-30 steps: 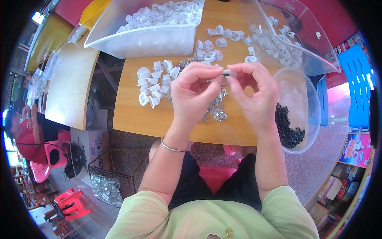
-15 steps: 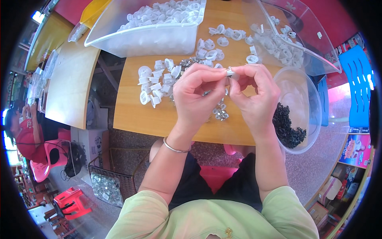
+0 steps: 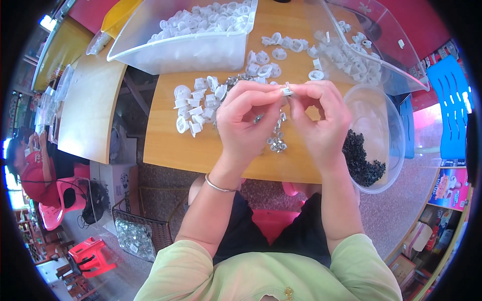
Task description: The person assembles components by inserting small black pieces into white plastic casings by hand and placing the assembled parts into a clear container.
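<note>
Between my two hands, above the table, is a small white plastic part (image 3: pixel 286 92), mostly covered by the fingertips. My left hand (image 3: pixel 247 118) pinches it from one side with thumb and forefinger. From the other side my right hand (image 3: pixel 322 111) grips it the same way. Below the hands lies a scatter of small shiny metal pieces (image 3: pixel 277 144). White plastic parts (image 3: pixel 197 106) are heaped on the table left of my left hand, and more white parts (image 3: pixel 262 64) lie just beyond the hands.
A big clear bin (image 3: pixel 201 56) full of white parts stands at the back left. At the back right a tilted clear container (image 3: pixel 401 75) has white parts by it. A round clear tub (image 3: pixel 396 150) holds small black pieces (image 3: pixel 362 160). Another person (image 3: pixel 37 168) sits far left.
My hands still hold the small white part between them; the fingertips have shifted slightly and the part has tilted a little. The things on the table stay where they were.
</note>
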